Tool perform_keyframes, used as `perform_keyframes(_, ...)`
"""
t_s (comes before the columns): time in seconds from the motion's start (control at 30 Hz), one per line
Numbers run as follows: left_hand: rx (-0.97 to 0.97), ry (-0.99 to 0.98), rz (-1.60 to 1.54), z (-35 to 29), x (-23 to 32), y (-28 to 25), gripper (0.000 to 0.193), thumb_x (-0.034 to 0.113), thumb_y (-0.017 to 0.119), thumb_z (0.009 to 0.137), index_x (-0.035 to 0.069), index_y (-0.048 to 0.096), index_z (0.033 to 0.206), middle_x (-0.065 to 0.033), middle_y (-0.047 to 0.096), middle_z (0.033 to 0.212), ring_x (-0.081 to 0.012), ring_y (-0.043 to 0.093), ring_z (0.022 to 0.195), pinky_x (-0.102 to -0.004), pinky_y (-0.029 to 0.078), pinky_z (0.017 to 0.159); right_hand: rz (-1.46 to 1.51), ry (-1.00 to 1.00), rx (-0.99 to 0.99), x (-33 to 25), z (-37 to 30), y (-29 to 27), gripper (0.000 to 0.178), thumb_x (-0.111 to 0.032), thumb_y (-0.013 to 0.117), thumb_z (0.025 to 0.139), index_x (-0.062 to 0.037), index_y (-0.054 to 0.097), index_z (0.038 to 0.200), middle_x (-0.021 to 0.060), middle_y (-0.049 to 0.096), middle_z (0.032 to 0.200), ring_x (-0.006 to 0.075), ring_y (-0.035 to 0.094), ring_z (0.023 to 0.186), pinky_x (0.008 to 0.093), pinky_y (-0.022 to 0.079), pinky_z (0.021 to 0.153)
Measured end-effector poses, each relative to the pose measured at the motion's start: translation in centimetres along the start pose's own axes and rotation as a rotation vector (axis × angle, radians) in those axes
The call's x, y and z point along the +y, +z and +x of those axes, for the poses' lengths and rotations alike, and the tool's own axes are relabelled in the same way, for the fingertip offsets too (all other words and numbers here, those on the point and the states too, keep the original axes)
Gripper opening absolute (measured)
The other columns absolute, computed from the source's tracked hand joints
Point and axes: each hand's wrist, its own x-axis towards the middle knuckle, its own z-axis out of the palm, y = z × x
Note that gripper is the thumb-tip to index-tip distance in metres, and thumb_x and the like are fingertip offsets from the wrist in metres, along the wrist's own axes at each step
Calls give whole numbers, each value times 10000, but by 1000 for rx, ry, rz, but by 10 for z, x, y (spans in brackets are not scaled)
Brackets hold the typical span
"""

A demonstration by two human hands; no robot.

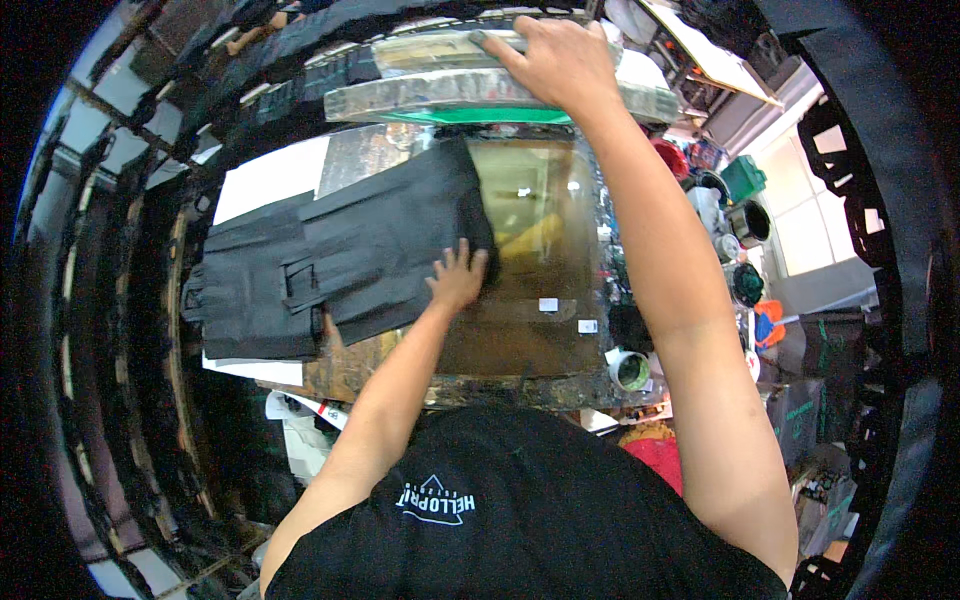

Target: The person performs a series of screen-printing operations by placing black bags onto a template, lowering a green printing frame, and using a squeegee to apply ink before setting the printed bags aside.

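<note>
My left hand lies with fingers spread on the right end of a black fabric bag. This bag, with others like it, stretches leftward in an overlapping pile, and a strap loop shows on it. The bag's right edge overlaps a glossy brownish printing board with small white square markers on it. At the far side, my right hand is closed over the top of a raised screen-printing frame, whose underside shows green. A wooden bar lies along the frame under my fingers.
White sheets lie under the bags at left. To the right stand a tub with green residue, a dark pot and a green container. Dark racks with slats line the left side.
</note>
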Motion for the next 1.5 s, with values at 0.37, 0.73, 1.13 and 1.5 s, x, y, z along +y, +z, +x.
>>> perform_keyframes(0.37,170,475,356,-75,-60,18,1073,867,533,780,193,358,1597,-195,195,1683,-531,110,1520,-730,24,1174,168,87,-178,-8,21,-19,793,-739,411,957,-17,722,854,208,719,844,372,698,860,509,523,814)
perform_keyframes(0.73,160,713,207,-39,4,44,1098,907,509,744,187,417,1567,-190,207,1675,-510,78,1530,-749,3,1164,162,53,-132,-7,32,-9,776,-730,419,959,-22,702,813,221,714,848,397,689,856,507,500,877)
perform_keyframes(1.13,241,788,164,-54,5,67,1040,878,488,785,187,422,1559,-201,254,1648,-493,150,1516,-752,53,1164,120,121,-163,-15,22,-14,747,-723,448,949,-31,666,770,222,699,838,393,674,858,504,501,813)
perform_keyframes(1.5,371,437,-851,-75,-18,-54,593,376,656,1011,3,506,1448,-157,713,1223,-270,675,1146,-364,497,1022,112,65,39,-36,-38,-31,667,-675,536,916,-47,727,804,205,710,797,384,688,804,527,494,837)
